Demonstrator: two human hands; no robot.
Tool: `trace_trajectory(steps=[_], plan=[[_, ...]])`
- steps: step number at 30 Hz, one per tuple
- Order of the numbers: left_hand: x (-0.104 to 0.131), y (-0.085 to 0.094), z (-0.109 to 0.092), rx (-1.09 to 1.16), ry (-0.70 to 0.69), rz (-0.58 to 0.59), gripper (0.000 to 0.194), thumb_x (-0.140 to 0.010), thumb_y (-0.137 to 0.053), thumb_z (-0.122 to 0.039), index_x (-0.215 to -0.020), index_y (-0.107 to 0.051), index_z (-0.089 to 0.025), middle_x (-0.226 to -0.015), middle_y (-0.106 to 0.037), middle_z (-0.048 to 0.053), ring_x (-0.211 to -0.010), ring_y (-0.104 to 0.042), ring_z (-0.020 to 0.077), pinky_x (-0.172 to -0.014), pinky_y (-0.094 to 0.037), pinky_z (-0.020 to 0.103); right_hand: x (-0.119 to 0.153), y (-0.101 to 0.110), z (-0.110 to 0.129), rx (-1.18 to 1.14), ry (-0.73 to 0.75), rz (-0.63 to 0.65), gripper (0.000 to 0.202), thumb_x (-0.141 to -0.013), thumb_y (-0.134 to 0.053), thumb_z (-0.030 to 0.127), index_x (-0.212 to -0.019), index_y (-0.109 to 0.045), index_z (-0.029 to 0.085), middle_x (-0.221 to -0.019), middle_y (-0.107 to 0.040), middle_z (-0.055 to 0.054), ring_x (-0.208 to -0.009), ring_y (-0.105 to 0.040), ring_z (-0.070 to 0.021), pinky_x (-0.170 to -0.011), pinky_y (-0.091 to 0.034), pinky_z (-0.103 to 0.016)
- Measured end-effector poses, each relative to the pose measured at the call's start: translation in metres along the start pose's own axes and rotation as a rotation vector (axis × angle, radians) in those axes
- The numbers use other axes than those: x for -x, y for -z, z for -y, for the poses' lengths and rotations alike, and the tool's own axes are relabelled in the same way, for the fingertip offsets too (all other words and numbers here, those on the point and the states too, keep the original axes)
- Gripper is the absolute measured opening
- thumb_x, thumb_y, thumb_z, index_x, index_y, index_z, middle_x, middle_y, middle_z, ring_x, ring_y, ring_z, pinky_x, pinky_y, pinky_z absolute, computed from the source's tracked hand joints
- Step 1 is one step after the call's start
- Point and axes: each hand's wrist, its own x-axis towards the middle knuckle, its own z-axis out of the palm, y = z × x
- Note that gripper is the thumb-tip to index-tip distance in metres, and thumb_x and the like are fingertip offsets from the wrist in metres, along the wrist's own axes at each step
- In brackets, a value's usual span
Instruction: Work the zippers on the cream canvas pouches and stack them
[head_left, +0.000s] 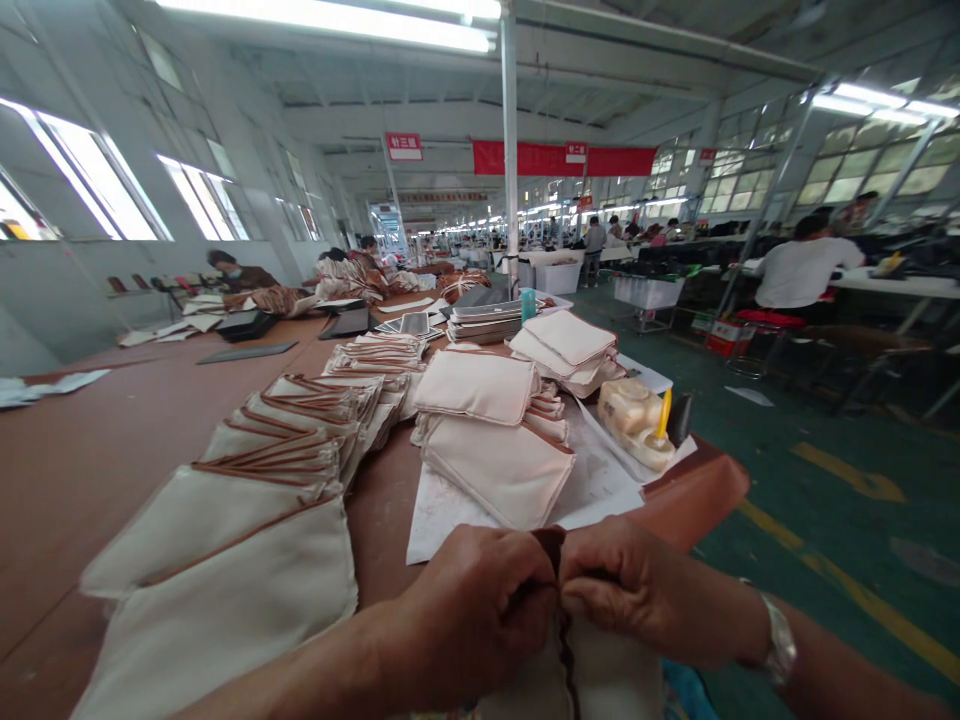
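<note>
The left hand (480, 605) is keeping its fingers curled, almost into a fist, and is pinching the brown edge (568, 665) of a cream piece (611, 670). The right hand (630, 585) is meeting it from the other side, also curled, and is gripping the same edge between thumb and fingers. Between the two hands only a narrow gap is showing. The piece itself is lying directly under both hands, on the near side, and its edge is running down from their fingertips. Just beyond the hands, a stack (495, 470) of similar pieces is resting on white paper (600, 490). To the left of the left hand, a long row (247, 560) is spreading. Beyond the right hand, a bottle (634, 410) is standing beside a yellow handle (664, 412).
</note>
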Motion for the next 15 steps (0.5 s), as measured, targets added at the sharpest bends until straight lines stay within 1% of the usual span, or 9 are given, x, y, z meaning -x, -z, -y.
trace_trajectory(steps=[2, 4, 5, 6, 8, 11, 13, 15], plan=[[-0.001, 0.007, 0.001, 0.208, 0.088, 0.109, 0.009, -0.083, -0.054, -0.018, -0.076, -0.058, -0.013, -0.066, -0.046, -0.004, -0.059, -0.035, 0.0081, -0.053, -0.027, 0.018, 0.002, -0.004, -0.002, 0.024, 0.016, -0.035, 0.021, -0.092, -0.053, 0.026, -0.075, -0.058, 0.015, -0.070, -0.053, 0.002, -0.064, -0.044, -0.0111, -0.058, -0.034, -0.021], [-0.001, 0.015, 0.003, 0.465, 0.198, 0.261, 0.022, -0.087, -0.056, -0.032, -0.081, -0.061, -0.011, -0.068, -0.045, -0.002, -0.060, -0.035, 0.0088, -0.053, -0.028, 0.018, 0.004, -0.006, -0.004, 0.029, 0.025, -0.068, 0.023, -0.092, -0.052, 0.027, -0.072, -0.055, 0.016, -0.068, -0.050, 0.003, -0.062, -0.042, -0.0109, -0.056, -0.033, -0.021], [0.000, 0.019, 0.005, 0.575, 0.248, 0.313, 0.030, -0.088, -0.057, -0.040, -0.082, -0.062, -0.010, -0.069, -0.045, -0.002, -0.060, -0.035, 0.0090, -0.053, -0.028, 0.018, 0.006, -0.006, -0.005, 0.024, 0.025, -0.084, 0.024, -0.092, -0.052, 0.028, -0.071, -0.054, 0.016, -0.067, -0.049, 0.003, -0.061, -0.041, -0.0107, -0.055, -0.032, -0.021], [0.000, 0.023, 0.007, 0.661, 0.289, 0.341, 0.038, -0.087, -0.058, -0.047, -0.084, -0.062, -0.010, -0.069, -0.046, -0.001, -0.060, -0.036, 0.0091, -0.053, -0.029, 0.019, 0.007, -0.006, -0.006, 0.017, 0.025, -0.097, 0.025, -0.092, -0.052, 0.029, -0.070, -0.053, 0.016, -0.066, -0.048, 0.003, -0.061, -0.040, -0.0107, -0.055, -0.031, -0.022], [0.001, 0.026, 0.010, 0.764, 0.346, 0.342, 0.046, -0.085, -0.059, -0.055, -0.084, -0.062, -0.009, -0.069, -0.046, -0.001, -0.058, -0.036, 0.0088, -0.053, -0.029, 0.019, 0.007, -0.005, -0.008, -0.001, 0.039, -0.105, 0.028, -0.093, -0.052, 0.033, -0.070, -0.053, 0.016, -0.065, -0.047, 0.003, -0.061, -0.040, -0.0108, -0.055, -0.031, -0.022], [0.002, 0.023, 0.010, 0.781, 0.338, 0.319, 0.047, -0.082, -0.064, -0.056, -0.078, -0.059, -0.010, -0.065, -0.043, -0.003, -0.056, -0.032, 0.0080, -0.050, -0.026, 0.018, 0.003, -0.005, -0.011, -0.039, 0.089, -0.081, 0.036, -0.094, -0.051, 0.041, -0.069, -0.053, 0.016, -0.066, -0.046, 0.003, -0.062, -0.040, -0.0111, -0.056, -0.032, -0.023], [0.004, 0.019, 0.004, 0.700, 0.303, 0.259, 0.043, -0.084, -0.062, -0.053, -0.074, -0.056, -0.012, -0.062, -0.038, -0.004, -0.054, -0.029, 0.0072, -0.047, -0.023, 0.018, -0.001, -0.001, -0.011, -0.068, 0.105, -0.042, 0.038, -0.095, -0.050, 0.045, -0.070, -0.055, 0.016, -0.066, -0.047, 0.002, -0.061, -0.041, -0.0112, -0.056, -0.033, -0.023], [0.008, 0.016, -0.003, 0.546, 0.261, 0.147, 0.037, -0.087, -0.058, -0.046, -0.071, -0.054, -0.013, -0.060, -0.035, -0.006, -0.053, -0.027, 0.0069, -0.045, -0.022, 0.017, -0.006, 0.007, -0.005, -0.052, 0.125, -0.028, 0.038, -0.095, -0.050, 0.046, -0.075, -0.061, 0.016, -0.069, -0.053, 0.000, -0.063, -0.047, -0.0126, -0.058, -0.038, -0.023]])
